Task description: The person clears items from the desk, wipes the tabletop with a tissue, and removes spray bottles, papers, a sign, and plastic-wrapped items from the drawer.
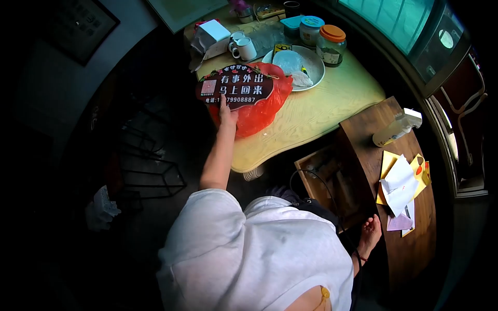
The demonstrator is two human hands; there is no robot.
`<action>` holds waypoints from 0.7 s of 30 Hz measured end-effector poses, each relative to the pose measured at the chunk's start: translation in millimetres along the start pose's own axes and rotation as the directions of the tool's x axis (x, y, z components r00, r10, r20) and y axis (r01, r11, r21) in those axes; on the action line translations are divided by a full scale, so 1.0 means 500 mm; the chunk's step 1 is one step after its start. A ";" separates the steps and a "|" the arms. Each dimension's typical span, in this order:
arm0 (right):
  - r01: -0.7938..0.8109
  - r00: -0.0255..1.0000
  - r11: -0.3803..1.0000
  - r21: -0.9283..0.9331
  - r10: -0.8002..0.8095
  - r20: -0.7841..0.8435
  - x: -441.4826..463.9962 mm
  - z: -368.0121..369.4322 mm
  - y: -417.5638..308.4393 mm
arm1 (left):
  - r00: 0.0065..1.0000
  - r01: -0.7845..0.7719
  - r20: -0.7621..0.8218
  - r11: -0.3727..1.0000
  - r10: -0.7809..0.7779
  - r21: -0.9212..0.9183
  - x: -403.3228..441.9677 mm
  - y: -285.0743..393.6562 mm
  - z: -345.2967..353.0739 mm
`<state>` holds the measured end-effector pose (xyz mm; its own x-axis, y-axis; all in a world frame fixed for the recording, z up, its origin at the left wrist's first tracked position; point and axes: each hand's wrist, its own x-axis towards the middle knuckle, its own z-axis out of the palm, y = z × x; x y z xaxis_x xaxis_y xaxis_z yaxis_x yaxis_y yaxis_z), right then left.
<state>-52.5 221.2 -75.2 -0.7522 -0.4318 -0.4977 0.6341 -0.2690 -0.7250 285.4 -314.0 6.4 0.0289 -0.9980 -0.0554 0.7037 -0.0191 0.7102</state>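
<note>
Head view: nearest is the white shirt (270,249), and to its right the right hand (369,233) is beside the edge of the brown desk (415,259), near the open drawer (321,181). Its fingers look loosely bent, partly open, with nothing visible in them. On the desk are loose papers (400,184) and, beyond them, a spray bottle (394,129).

Farther forward, the left hand (229,115) reaches over the pale table (290,129). One digit lies extended on the lower edge of the dark sign (244,85); whether the others close beneath it, I cannot tell. The sign lies face up over the red plastic bag (267,116), on the table.

Judging by its look, the sign is a thin, stiff, fairly light board, with a smooth face that may slide on the slick, soft bag. A thumb-and-fingers pinch on its near rim would suit, or both side edges for a level hold; its printed face could scratch.

Behind are the large plate (316,78), white mugs (245,49) and lidded jars (331,49).
</note>
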 end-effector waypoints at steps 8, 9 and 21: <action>-0.081 0.997 0.989 -0.122 0.081 -0.009 -0.007 -0.019 0.051 | 0.893 0.193 -0.449 0.904 -0.001 0.382 0.250 -0.036 -0.249; -0.089 0.996 0.988 -0.126 0.088 -0.012 -0.004 -0.029 0.062 | 0.905 0.218 -0.420 0.764 0.075 0.607 0.309 -0.033 -0.312; -0.351 0.933 0.906 -0.237 0.317 -0.172 0.026 -0.042 0.197 | 0.932 -0.248 0.168 0.225 0.321 0.942 0.099 -0.030 0.003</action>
<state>-3.4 207.1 -162.9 -0.5318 -0.3399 -0.7757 0.7959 0.1122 -0.5949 275.2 -363.2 -5.7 0.1332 -0.9463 0.2945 -0.5174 0.1871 0.8351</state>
